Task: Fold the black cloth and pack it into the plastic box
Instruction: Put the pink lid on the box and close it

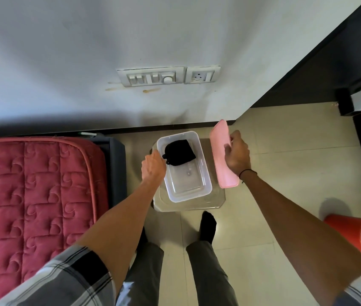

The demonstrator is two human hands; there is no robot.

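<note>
Checked shirt sleeves frame two bare forearms reaching down over a clear plastic box (206, 186) on a small stool. Folded into a compact bundle, the black cloth (178, 152) lies in the box's far end. Left hand (153, 167) grips the box's rim, fingers curled over it; right hand (238, 154) pinches a pink lid (220, 138) beside the box.

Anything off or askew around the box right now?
Nothing spilled or damaged. The black cloth lies bunched at the far end of the plastic box, a corner trailing loose rather than folded flat. The pink lid is off, tilted in the right hand; the left hand rests on the box rim.
</note>
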